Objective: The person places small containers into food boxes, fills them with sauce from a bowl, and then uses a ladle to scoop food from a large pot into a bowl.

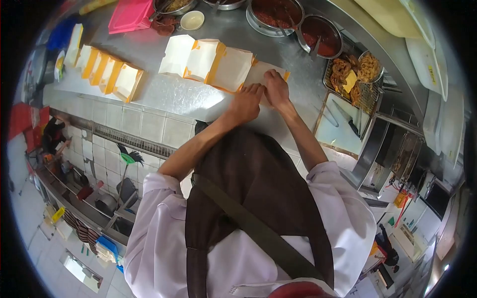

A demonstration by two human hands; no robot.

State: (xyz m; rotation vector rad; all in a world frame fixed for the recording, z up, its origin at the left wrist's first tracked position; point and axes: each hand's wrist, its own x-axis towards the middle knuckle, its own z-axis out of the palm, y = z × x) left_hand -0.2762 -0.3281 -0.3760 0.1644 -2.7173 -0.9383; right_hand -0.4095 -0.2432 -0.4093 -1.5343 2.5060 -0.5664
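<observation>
Yellow-edged white paper food boxes stand open in a row on the steel counter: a leftmost box (177,55), a middle box (201,59) and a wider box (231,68). At the right end of the row is a flatter food box (262,73), partly covered by my fingers. My left hand (247,103) grips its near left edge, fingers bent and close together. Just beside it, my right hand (277,89) has curled fingers closed on the same box. The thumbs and the folds under the fingers are hidden.
More open boxes (107,72) stand at the left. Sauce bowls (318,36) with ladles line the back. Fried food (345,74) sits in a rack at the right, near a cutting board (340,121) with a knife (348,118). Other people (53,134) are in the distance.
</observation>
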